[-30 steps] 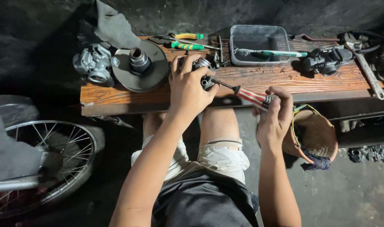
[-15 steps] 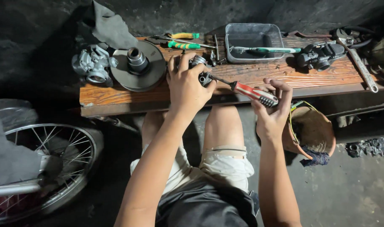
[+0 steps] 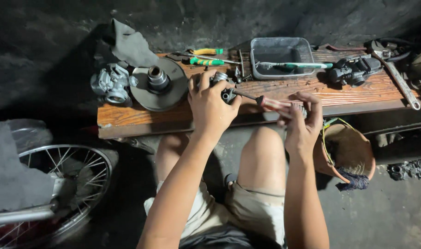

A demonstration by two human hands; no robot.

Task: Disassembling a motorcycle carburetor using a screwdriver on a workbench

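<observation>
- Head view, nearest first: bare knees and pale shorts [image 3: 247, 212] sit below the desk [image 3: 127, 121], with a spoked wheel [image 3: 58, 184] low on the left side and a brown bucket [image 3: 346, 154] on the right.
- Right hand [image 3: 302, 122] is at the desk's front edge, its fingers wrapped around the red handle of a screwdriver [image 3: 268, 102].
- The screwdriver's dark shaft runs up and left, and its tip meets a small metal part [image 3: 225, 88].
- Left hand [image 3: 212, 103] lies over that part on the desk's middle, fingers curled around it and holding it down against the wood.
- Just left of this hand sits a round metal disc [image 3: 159, 85] with a raised hub, and beside it a grey carburettor [image 3: 111, 84].
- Farther back lie two green-and-yellow handled tools [image 3: 206, 56], and a grey tray [image 3: 279, 56] with a green-handled tool across it.
- Far right: a black part [image 3: 353, 71] and a long wrench [image 3: 399, 78].
- A grey rag [image 3: 129, 45] hangs at the back left corner.
</observation>
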